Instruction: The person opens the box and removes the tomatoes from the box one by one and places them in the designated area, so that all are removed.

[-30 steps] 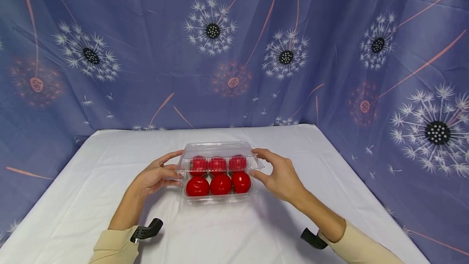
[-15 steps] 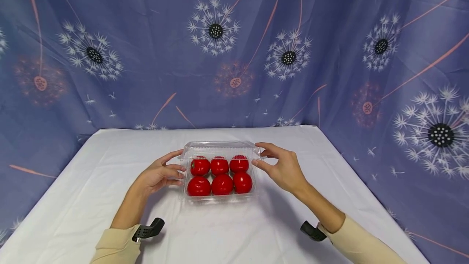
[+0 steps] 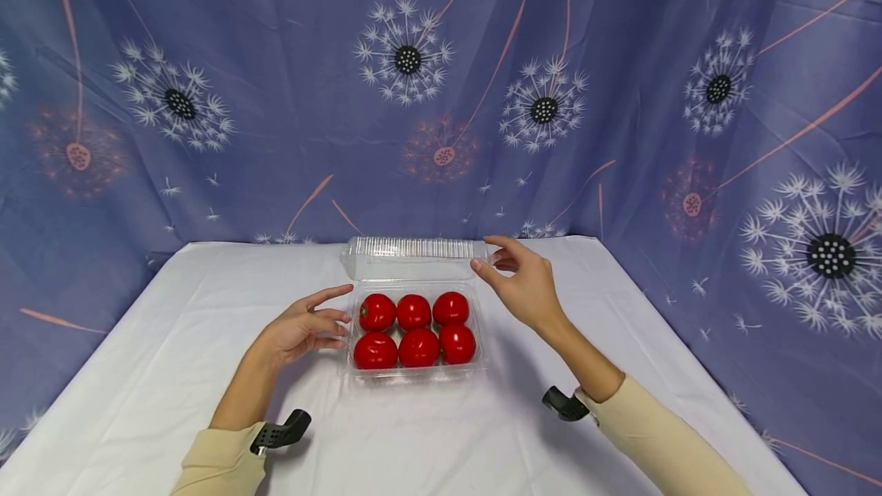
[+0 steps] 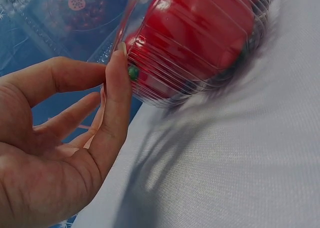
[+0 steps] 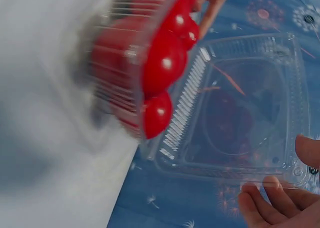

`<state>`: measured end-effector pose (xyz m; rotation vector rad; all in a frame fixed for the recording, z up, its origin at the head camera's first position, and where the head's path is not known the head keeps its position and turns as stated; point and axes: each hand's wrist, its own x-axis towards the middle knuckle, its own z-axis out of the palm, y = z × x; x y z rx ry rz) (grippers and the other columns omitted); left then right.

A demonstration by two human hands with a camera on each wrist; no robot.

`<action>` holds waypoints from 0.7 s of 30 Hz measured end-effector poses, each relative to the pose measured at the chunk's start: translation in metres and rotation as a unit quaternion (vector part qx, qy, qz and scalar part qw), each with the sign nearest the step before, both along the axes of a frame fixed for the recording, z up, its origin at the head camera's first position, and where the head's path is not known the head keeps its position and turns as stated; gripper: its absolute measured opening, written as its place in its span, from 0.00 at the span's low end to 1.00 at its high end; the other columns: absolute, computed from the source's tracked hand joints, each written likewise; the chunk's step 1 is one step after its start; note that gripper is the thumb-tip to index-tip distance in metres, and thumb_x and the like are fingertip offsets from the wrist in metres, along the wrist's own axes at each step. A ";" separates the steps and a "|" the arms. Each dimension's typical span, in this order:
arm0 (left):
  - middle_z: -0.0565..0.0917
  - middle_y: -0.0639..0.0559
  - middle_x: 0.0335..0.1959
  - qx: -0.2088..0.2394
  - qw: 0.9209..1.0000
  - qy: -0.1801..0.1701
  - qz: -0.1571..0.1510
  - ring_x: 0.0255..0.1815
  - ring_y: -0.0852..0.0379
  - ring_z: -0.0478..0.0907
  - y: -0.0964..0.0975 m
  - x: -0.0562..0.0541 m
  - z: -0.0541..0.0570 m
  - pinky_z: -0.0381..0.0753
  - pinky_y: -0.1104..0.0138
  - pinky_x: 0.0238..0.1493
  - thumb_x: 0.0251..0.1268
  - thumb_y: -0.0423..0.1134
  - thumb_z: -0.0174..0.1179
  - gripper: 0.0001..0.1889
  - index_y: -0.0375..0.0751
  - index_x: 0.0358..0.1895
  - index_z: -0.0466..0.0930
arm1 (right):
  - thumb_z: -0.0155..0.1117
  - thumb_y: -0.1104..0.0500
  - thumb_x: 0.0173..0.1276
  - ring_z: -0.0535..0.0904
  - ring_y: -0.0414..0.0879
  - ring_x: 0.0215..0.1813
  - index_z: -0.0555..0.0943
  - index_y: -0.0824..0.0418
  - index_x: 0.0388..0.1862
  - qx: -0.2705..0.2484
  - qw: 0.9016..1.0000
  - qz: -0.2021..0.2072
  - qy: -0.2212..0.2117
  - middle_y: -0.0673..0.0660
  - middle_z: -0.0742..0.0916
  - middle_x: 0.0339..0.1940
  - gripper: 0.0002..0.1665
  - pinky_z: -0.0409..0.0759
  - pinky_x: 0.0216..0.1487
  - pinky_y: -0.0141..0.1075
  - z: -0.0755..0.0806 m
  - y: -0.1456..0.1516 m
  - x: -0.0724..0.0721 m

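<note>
A clear plastic clamshell container [image 3: 413, 373] stands on the white table with two rows of red tomatoes [image 3: 418, 347] in it. Its hinged lid [image 3: 413, 268] is swung up and back behind the base. At the container's left side, my left hand [image 3: 303, 329] touches the edge with fairly straight, spread fingers; the left wrist view shows fingertips at the rim beside a tomato with a green stem [image 4: 133, 72]. My right hand [image 3: 524, 282] pinches the lid's right edge between thumb and fingers, and the right wrist view shows the lid's corner [image 5: 299, 172] between them.
White cloth [image 3: 413, 435] covers the table. A blue-purple curtain [image 3: 296, 98] with dandelion prints hangs behind it and along both sides. Dark wrist mounts [image 3: 281, 432] jut inward from both sleeves.
My right hand has moved up and back with the lid, which went from half covering the tomatoes to standing behind them. The left hand has stayed beside the container.
</note>
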<state>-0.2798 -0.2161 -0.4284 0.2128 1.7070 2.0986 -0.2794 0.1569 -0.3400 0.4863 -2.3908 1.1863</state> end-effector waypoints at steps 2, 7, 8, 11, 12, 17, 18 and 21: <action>0.84 0.49 0.40 -0.002 1.000 0.001 -0.001 0.36 0.56 0.84 0.000 0.000 0.000 0.89 0.61 0.41 0.62 0.20 0.58 0.42 0.41 0.81 0.55 | 0.73 0.49 0.66 0.88 0.50 0.46 0.83 0.58 0.58 -0.011 1.000 -0.010 -0.013 0.57 0.88 0.38 0.25 0.86 0.57 0.44 0.004 -0.002 -0.006; 0.84 0.49 0.41 -0.014 1.000 0.002 0.000 0.37 0.55 0.84 0.001 0.002 -0.001 0.89 0.61 0.42 0.63 0.20 0.57 0.42 0.41 0.81 0.54 | 0.66 0.48 0.73 0.86 0.53 0.50 0.80 0.59 0.53 -0.035 0.998 -0.018 -0.042 0.58 0.88 0.45 0.19 0.84 0.57 0.47 0.009 -0.007 -0.022; 0.83 0.49 0.40 -0.016 1.000 0.001 0.002 0.37 0.55 0.84 0.001 0.002 0.000 0.90 0.61 0.42 0.62 0.21 0.57 0.42 0.41 0.81 0.54 | 0.64 0.47 0.74 0.86 0.53 0.50 0.80 0.59 0.53 -0.040 0.998 -0.016 -0.048 0.59 0.88 0.46 0.18 0.84 0.57 0.47 0.010 -0.008 -0.025; 0.83 0.49 0.40 -0.017 1.000 0.004 0.004 0.36 0.55 0.84 0.000 0.002 -0.001 0.90 0.61 0.41 0.62 0.21 0.58 0.42 0.42 0.80 0.55 | 0.62 0.47 0.76 0.85 0.53 0.50 0.79 0.59 0.52 -0.059 0.996 -0.012 -0.068 0.59 0.88 0.48 0.18 0.84 0.54 0.47 0.012 -0.010 -0.035; 0.83 0.49 0.40 -0.015 1.000 0.005 0.002 0.36 0.56 0.84 0.000 0.001 -0.001 0.90 0.61 0.41 0.62 0.21 0.58 0.42 0.42 0.80 0.55 | 0.62 0.48 0.76 0.85 0.53 0.50 0.79 0.60 0.52 -0.066 0.995 -0.010 -0.074 0.60 0.88 0.48 0.18 0.85 0.54 0.46 0.012 -0.010 -0.038; 0.83 0.49 0.39 -0.006 1.000 0.002 -0.005 0.36 0.56 0.84 0.001 0.000 -0.002 0.90 0.61 0.41 0.62 0.21 0.58 0.42 0.43 0.80 0.56 | 0.61 0.54 0.77 0.85 0.59 0.52 0.78 0.64 0.52 -0.114 0.987 0.008 -0.113 0.66 0.86 0.52 0.15 0.87 0.54 0.48 0.009 -0.012 -0.052; 0.83 0.49 0.39 -0.006 1.000 0.001 -0.004 0.36 0.56 0.84 0.000 0.000 -0.002 0.90 0.61 0.41 0.62 0.20 0.57 0.42 0.44 0.80 0.57 | 0.61 0.56 0.77 0.84 0.61 0.52 0.78 0.66 0.52 -0.125 0.984 0.011 -0.123 0.68 0.86 0.52 0.15 0.86 0.55 0.50 0.008 -0.013 -0.054; 0.83 0.49 0.39 -0.004 1.000 -0.001 0.004 0.35 0.57 0.84 0.000 -0.001 -0.002 0.90 0.62 0.39 0.61 0.20 0.57 0.41 0.44 0.79 0.58 | 0.59 0.59 0.77 0.84 0.63 0.54 0.77 0.67 0.55 -0.143 0.979 0.012 -0.147 0.71 0.85 0.55 0.15 0.85 0.56 0.51 0.002 -0.014 -0.061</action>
